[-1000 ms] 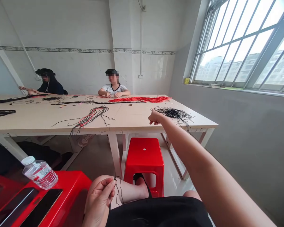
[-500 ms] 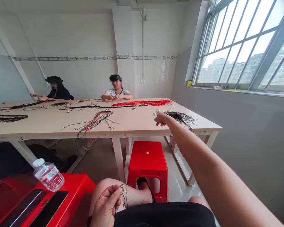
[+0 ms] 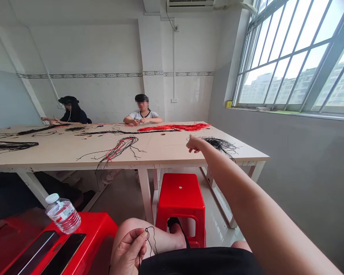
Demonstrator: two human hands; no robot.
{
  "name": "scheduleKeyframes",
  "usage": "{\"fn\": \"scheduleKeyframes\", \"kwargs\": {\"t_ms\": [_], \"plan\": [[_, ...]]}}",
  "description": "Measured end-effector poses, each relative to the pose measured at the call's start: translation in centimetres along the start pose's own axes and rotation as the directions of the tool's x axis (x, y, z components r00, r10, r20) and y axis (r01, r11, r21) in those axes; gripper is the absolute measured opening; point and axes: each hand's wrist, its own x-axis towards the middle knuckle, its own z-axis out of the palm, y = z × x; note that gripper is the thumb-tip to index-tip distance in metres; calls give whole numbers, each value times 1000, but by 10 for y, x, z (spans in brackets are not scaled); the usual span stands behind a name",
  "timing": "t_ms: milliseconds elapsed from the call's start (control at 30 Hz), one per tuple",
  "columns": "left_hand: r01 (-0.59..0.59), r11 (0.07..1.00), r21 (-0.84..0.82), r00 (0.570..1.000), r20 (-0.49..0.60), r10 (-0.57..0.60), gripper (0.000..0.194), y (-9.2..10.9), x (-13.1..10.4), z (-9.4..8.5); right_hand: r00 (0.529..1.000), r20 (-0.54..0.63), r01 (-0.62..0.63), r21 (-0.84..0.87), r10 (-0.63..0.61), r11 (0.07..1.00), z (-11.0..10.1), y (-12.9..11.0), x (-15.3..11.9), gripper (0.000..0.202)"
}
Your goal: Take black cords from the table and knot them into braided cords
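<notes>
My left hand (image 3: 130, 248) rests by my thigh, thumb and fingertips pinched on a thin black cord (image 3: 155, 244). The cord makes a small loop at the fingertips, and strands of it hang down over the leg. With the arm stretched out, my right hand (image 3: 195, 144) is over the near right part of the table, fingers curled closed. What it holds, if anything, is too small to make out. Just behind that hand and forearm lies a loose bundle of black cords (image 3: 222, 144), partly covered by the arm.
On the table (image 3: 163, 151) lie red cords (image 3: 174, 127) and a red-and-black bundle (image 3: 122, 147). Two people sit across it. A red stool (image 3: 180, 191) stands ahead; another (image 3: 96, 225) at left bears a bottle (image 3: 63, 214) and two dark flat objects, one a phone (image 3: 63, 254).
The view has tilted slightly upward, so the scene sits a little lower. Both hands keep nearly the same pose and place.
</notes>
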Motion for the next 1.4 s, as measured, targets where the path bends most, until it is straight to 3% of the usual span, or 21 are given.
{"fn": "scheduleKeyframes", "kwargs": {"t_ms": [167,267,367,400,433,467,500,533,633,700,800,967,1133,1200,1267,1400], "plan": [[3,1000,12,1000,16,-3,37,2,-1,-5,999,-21,51,73,-49,996,-6,-8,-17,84],[-6,1000,8,1000,10,6,39,4,-2,-8,976,-49,217,171,-212,961,15,-9,-55,68],[-14,1000,-5,1000,-15,14,41,5,-3,-6,909,2,395,318,-417,862,80,7,-112,45],[-14,1000,-7,1000,-28,14,42,5,-3,-4,867,54,437,397,-496,807,110,16,-131,44],[-15,1000,-12,999,-35,14,42,5,-4,-3,792,116,434,583,-600,686,142,27,-150,49],[-16,1000,-18,999,-30,15,42,5,-4,-2,720,144,400,714,-679,575,175,39,-165,57],[-20,1000,-21,1000,-11,20,41,5,-3,-1,680,137,370,783,-720,499,206,50,-178,66],[-26,999,-21,999,19,27,40,5,-3,0,667,135,347,814,-733,466,233,60,-188,74],[-63,998,-6,996,70,64,37,5,-2,1,733,-26,392,833,-680,391,283,80,-205,84],[-81,997,10,996,40,81,34,7,-3,3,796,-202,498,755,-571,427,287,84,-212,75],[-93,995,25,995,30,93,30,10,-7,11,791,-383,602,625,-477,497,269,86,-226,47],[-106,994,-18,989,102,107,24,7,-12,27,739,-385,642,651,-553,405,253,86,-234,39],[-53,998,-19,992,115,55,20,3,-14,31,804,-269,493,800,-531,342,259,93,-236,34],[-90,996,-10,990,108,91,22,1,-12,30,812,-252,487,789,-526,375,255,97,-237,23],[-138,990,6,985,107,137,26,-1,-10,29,777,-306,583,679,-550,446,246,101,-238,12],[-163,985,60,982,108,156,30,-6,-7,30,607,-405,791,396,-684,467,227,105,-239,8]]}}
